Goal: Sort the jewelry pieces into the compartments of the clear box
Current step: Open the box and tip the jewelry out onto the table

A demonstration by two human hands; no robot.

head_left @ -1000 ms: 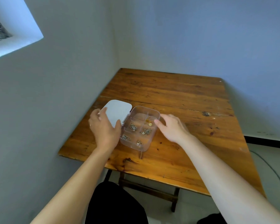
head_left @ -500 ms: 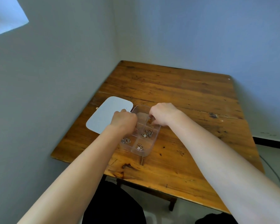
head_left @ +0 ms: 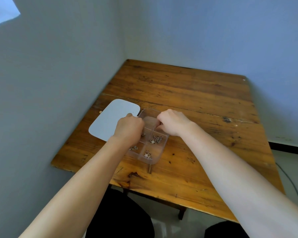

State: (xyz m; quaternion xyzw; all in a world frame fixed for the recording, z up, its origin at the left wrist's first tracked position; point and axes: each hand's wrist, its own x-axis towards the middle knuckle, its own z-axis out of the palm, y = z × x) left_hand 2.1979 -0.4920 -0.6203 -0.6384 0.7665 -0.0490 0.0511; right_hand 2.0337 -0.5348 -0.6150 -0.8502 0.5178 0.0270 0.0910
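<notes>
A clear box (head_left: 163, 148) with several compartments lies open on the wooden table (head_left: 187, 93); its white lid (head_left: 110, 117) lies flat to the left. Small metal jewelry pieces sit in the near compartments: one cluster (head_left: 156, 140) on the right, another (head_left: 147, 154) at the front, a third (head_left: 133, 148) at the front left. My left hand (head_left: 129, 129) is curled over the box's left compartments, its fingertips hidden. My right hand (head_left: 172, 122) reaches into a far right compartment with fingers pinched downward; what they touch is hidden.
A tiny gold piece (head_left: 100, 112) lies on the table left of the lid, close to the left wall. Walls close the table's left and far sides. A dark cable (head_left: 292, 186) runs over the floor at the right.
The lid was half raised under my left hand and now lies flat. Both hands have moved over the box and curled their fingers into the compartments.
</notes>
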